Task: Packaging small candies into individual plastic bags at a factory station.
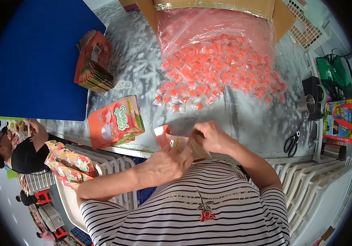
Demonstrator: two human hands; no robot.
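Close to my body, a small red and white candy pouch (162, 135) is held at the table's front edge. My left hand (172, 159) grips it, fingers bent around its near side. At its right side my right hand (209, 137) pinches the upper edge. Whether anything is inside the pouch cannot be seen. Just left lies a stack of flat red and green pouches (114, 121). Ahead, small wrapped red candies (225, 61) spill over the table from a clear plastic bag (213, 24) in an open cardboard box (284, 20).
A bundle of pouches (96, 61) stands near a blue panel (40, 53). Filled pouches (71, 162) sit in a white tray (67, 201) at left. Black scissors (291, 144), a metal cup (306, 104) and stacked white trays (319, 192) are at right. Another person (24, 147) works at far left.
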